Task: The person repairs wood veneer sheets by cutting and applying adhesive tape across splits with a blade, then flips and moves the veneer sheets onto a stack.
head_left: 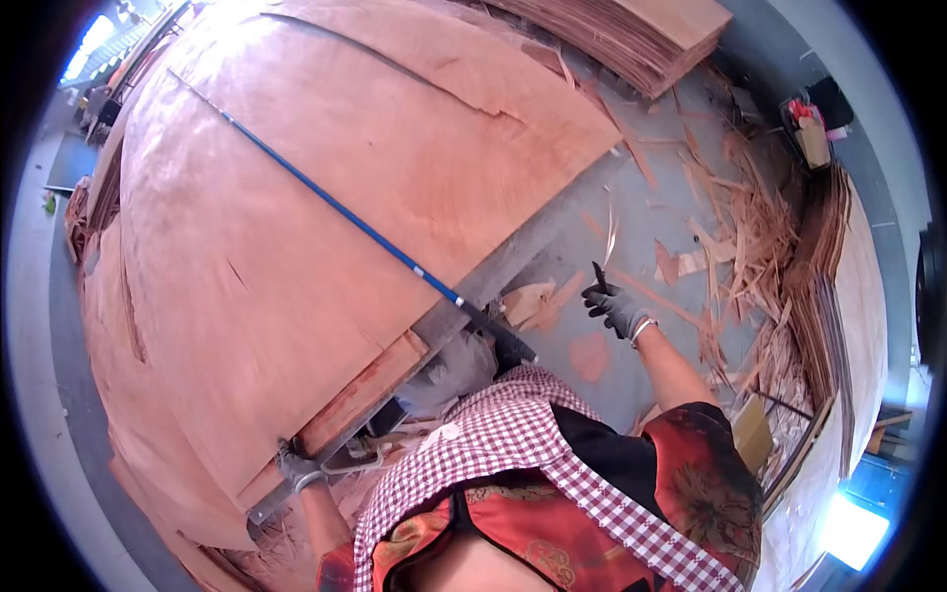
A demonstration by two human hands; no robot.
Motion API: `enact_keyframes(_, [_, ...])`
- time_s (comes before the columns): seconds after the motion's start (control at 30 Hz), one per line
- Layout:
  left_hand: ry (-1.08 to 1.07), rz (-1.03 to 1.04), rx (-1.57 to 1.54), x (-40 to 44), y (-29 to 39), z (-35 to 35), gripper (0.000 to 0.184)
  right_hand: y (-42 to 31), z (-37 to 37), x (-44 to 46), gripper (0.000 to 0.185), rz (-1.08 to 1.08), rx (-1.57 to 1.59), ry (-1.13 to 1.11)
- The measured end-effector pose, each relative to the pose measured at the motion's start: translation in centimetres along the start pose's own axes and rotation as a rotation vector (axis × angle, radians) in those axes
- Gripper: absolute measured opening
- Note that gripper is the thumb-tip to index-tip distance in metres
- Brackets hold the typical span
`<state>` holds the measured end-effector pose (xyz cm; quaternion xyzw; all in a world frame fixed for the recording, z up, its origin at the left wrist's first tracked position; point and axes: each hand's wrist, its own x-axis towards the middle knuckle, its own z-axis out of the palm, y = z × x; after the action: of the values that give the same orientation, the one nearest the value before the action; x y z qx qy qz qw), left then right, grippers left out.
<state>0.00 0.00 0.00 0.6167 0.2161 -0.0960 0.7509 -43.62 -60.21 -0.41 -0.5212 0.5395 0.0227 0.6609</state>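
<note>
A large reddish wood veneer sheet point(296, 257) covers the table in front of me. My left hand point(299, 469), in a grey glove, is closed at the sheet's near edge; its fingertips are partly hidden. Out to the right, over the floor, my gloved right hand point(618, 312) grips a black-handled knife point(599, 277). A thin bright sliver point(612, 235) shows just beyond it, and whether the two touch is unclear. Across the sheet lies a long blue pole point(340, 207), its black end reaching toward my apron.
Stacked veneer point(641, 39) stands at the far right, with another stack point(838, 296) along the right side. Torn veneer scraps point(755, 227) litter the floor between them. The metal table edge point(538, 232) runs diagonally past me. A split point(395, 64) crosses the sheet's far part.
</note>
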Motion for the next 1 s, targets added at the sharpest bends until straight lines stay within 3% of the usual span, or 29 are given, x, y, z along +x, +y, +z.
enact_keyframes(0.07, [0.035,0.045,-0.003,-0.7,3.0,1.5,0.038,-0.7,3.8,-1.4,0.048,-0.070,0.038,-0.045])
enact_keyframes(0.1, [0.057,-0.045,-0.007,-4.4,-4.6,1.4,0.037,2.1,-0.5,-5.5,0.048,-0.044,-0.040,0.038])
enact_keyframes(0.23, [-0.218,-0.104,-0.062,0.1,-1.2,-2.1,0.037,3.1,4.1,-3.9,0.053,-0.118,-0.020,0.016])
enact_keyframes(0.27, [-0.203,0.171,0.323,2.8,-3.3,-4.9,0.036,2.1,4.6,-4.7,0.058,-0.073,-0.052,0.021])
enact_keyframes(0.33, [-0.205,0.486,0.745,1.4,-2.8,-4.4,0.035,3.2,5.9,-4.7,0.055,-0.059,-0.014,0.044])
enact_keyframes(0.4, [-0.193,0.211,0.288,-5.0,-0.1,0.5,0.034,3.9,7.7,-5.7,0.052,0.006,-0.037,0.002])
enact_keyframes(0.43, [-0.148,-0.093,-0.203,-5.9,0.4,0.6,0.033,4.7,8.7,-6.0,0.052,0.040,-0.055,-0.033])
enact_keyframes(0.47, [-0.332,-0.125,-0.172,-6.3,-0.3,0.6,0.030,5.2,9.4,-6.0,0.052,0.060,-0.077,-0.058])
enact_keyframes(0.53, [-0.307,-0.103,0.083,-12.3,0.2,3.8,0.029,6.9,11.5,-6.5,0.050,0.088,-0.206,-0.162])
enact_keyframes(0.57, [-0.345,0.057,0.303,-13.2,-1.3,4.2,0.026,7.8,12.3,-6.3,0.049,0.100,-0.271,-0.211])
enact_keyframes(0.63, [-0.546,0.012,0.437,-17.1,-1.5,5.7,0.023,9.7,14.0,-5.5,0.046,0.038,-0.350,-0.284])
enact_keyframes(0.77, [-0.731,-0.257,0.585,-19.3,-4.1,6.1,0.013,8.4,17.3,-5.9,0.042,0.067,-0.278,-0.373])
enact_keyframes(0.87, [-0.908,-0.190,0.696,-19.3,-5.2,5.7,0.020,6.1,19.0,-7.2,0.039,0.106,-0.343,-0.371])
enact_keyframes(1.0, [-1.079,-0.119,0.789,-19.8,-4.6,7.2,0.032,10.0,18.7,-5.8,0.042,0.185,-0.361,-0.403])
